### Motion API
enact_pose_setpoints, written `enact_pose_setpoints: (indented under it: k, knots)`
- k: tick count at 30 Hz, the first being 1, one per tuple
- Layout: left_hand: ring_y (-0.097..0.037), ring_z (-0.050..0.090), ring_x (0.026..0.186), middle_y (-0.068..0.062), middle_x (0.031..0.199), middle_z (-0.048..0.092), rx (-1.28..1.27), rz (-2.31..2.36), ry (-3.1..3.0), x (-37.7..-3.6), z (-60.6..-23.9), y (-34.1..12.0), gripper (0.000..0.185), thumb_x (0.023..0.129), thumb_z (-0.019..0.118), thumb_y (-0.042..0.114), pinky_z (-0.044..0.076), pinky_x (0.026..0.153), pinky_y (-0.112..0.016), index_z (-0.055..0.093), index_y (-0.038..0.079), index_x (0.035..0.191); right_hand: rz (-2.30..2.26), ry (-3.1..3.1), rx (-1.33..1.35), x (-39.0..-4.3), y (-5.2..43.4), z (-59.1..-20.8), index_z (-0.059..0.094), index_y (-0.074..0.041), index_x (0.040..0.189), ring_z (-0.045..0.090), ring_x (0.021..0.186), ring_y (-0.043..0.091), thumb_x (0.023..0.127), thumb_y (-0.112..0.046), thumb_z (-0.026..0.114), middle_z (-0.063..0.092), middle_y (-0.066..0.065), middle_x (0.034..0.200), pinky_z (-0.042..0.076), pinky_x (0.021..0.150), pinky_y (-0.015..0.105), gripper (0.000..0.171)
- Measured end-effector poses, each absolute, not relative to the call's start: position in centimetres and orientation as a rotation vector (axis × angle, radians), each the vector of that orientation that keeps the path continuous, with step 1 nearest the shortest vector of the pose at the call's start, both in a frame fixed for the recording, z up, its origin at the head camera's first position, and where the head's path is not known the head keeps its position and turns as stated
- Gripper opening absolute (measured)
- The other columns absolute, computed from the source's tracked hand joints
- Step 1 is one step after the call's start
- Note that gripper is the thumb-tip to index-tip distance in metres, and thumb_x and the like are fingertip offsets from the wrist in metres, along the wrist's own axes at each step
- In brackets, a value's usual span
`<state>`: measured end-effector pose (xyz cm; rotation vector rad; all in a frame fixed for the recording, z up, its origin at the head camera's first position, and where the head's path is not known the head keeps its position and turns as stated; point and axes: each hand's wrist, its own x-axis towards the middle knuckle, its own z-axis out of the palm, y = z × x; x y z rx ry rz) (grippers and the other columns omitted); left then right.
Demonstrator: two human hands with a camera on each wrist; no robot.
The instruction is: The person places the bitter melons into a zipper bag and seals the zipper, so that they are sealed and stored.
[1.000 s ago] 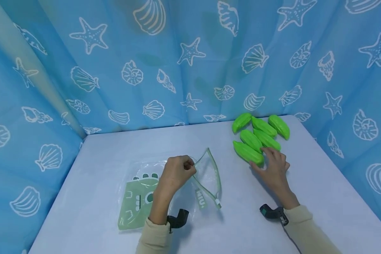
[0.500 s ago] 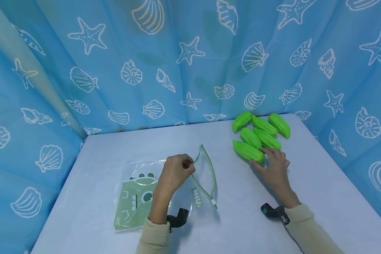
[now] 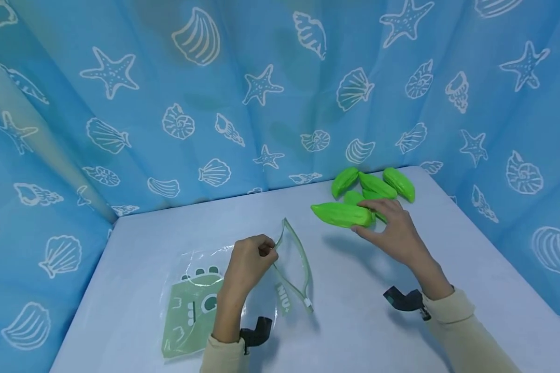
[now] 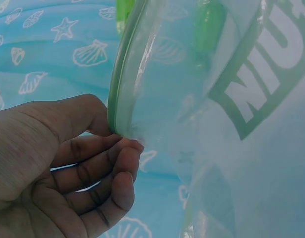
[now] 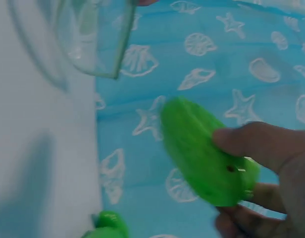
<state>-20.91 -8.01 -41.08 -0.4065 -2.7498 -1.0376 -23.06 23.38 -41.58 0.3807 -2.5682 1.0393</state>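
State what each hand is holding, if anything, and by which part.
The left hand pinches the clear zip bag by the rim of its open mouth. The right hand grips one green toy gourd at its end, lifted off the table.

Bright green gourd (image 3: 341,214); clear pouch (image 3: 200,300) (green print, white lettering); blue curtain (image 3: 214,103), white shells.

Two bare hands, left hand (image 3: 248,259) and right hand (image 3: 392,228), without gloves or rings. Long cream-beige sleeves (image 3: 466,331) reaching to both wrists. Small black camera mount (image 3: 256,331) strapped at left wrist, another (image 3: 403,300) at right wrist, with teal detail and thin dark cable.
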Motion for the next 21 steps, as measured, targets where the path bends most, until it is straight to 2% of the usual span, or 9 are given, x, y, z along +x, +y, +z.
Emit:
enact_pose_setpoints:
  k: [2,5,8,12,17,19,21]
  knots:
    - [-0.008,0.053,0.061,0.004,0.07,0.061,-0.398,-1.046,-2.759,-21.0,-41.0,-7.9,0.01,0.077,0.063,0.009,0.046,0.053,-0.021,0.07,0.007,0.085,1.051,-2.612,0.41,-23.0,23.1,-40.9,0.059,-0.019,0.12,0.038,0.12,0.025,0.073,-0.042,0.073,0.052,0.001,0.121,0.025,0.094,0.058,0.054]
    - [-0.008,0.053,0.06,0.004,0.07,0.061,-0.381,-1.045,-2.77,-21.1,-41.0,-7.9,0.01,0.077,0.063,0.009,0.046,0.053,-0.02,0.07,0.008,0.084,1.069,-2.688,0.453,-23.0,22.4,-40.1,0.059,-0.021,0.12,0.039,0.119,0.025,0.073,-0.043,0.073,0.052,0.001,0.122,0.029,0.093,0.057,0.053]
    - [-0.008,0.054,0.06,0.003,0.07,0.061,-0.365,-1.034,-2.775,-21.2,-41.1,-8.0,0.01,0.076,0.063,0.008,0.046,0.053,-0.02,0.07,0.008,0.085,1.059,-2.752,0.514,-23.1,21.6,-39.3,0.061,-0.019,0.117,0.046,0.109,0.023,0.072,-0.04,0.075,0.054,0.002,0.116,0.039,0.086,0.05,0.051]
    - [-0.007,0.054,0.061,0.004,0.07,0.061,-0.354,-1.013,-2.765,-21.2,-41.2,-8.2,0.01,0.076,0.063,0.008,0.045,0.054,-0.02,0.07,0.008,0.084,1.046,-2.809,0.61,-23.5,20.4,-38.5,0.062,-0.018,0.115,0.05,0.098,0.021,0.072,-0.036,0.076,0.057,0.001,0.106,0.043,0.08,0.044,0.049]
    - [-0.006,0.054,0.061,0.004,0.07,0.061,-0.37,-1.003,-2.752,-21.5,-41.1,-8.4,0.01,0.077,0.062,0.009,0.045,0.054,-0.02,0.069,0.009,0.085,1.046,-2.85,0.662,-23.9,19.3,-38.3,0.062,-0.019,0.115,0.051,0.1,0.021,0.071,-0.037,0.077,0.057,0.0,0.107,0.029,0.091,0.056,0.049]
    - [-0.006,0.054,0.061,0.004,0.071,0.061,-0.375,-1.006,-2.753,-21.5,-41.0,-8.4,0.011,0.078,0.062,0.009,0.046,0.054,-0.02,0.07,0.009,0.086,1.044,-2.858,0.688,-23.8,19.0,-38.4,0.062,-0.019,0.115,0.051,0.101,0.021,0.071,-0.037,0.077,0.057,-0.001,0.108,0.028,0.092,0.056,0.049]
    - [-0.006,0.055,0.062,0.004,0.071,0.062,-0.376,-1.005,-2.754,-21.6,-40.9,-8.4,0.011,0.078,0.062,0.01,0.046,0.054,-0.02,0.07,0.008,0.086,1.043,-2.856,0.727,-23.7,18.6,-38.6,0.062,-0.02,0.114,0.051,0.1,0.018,0.071,-0.036,0.076,0.057,-0.003,0.108,0.032,0.09,0.051,0.048]
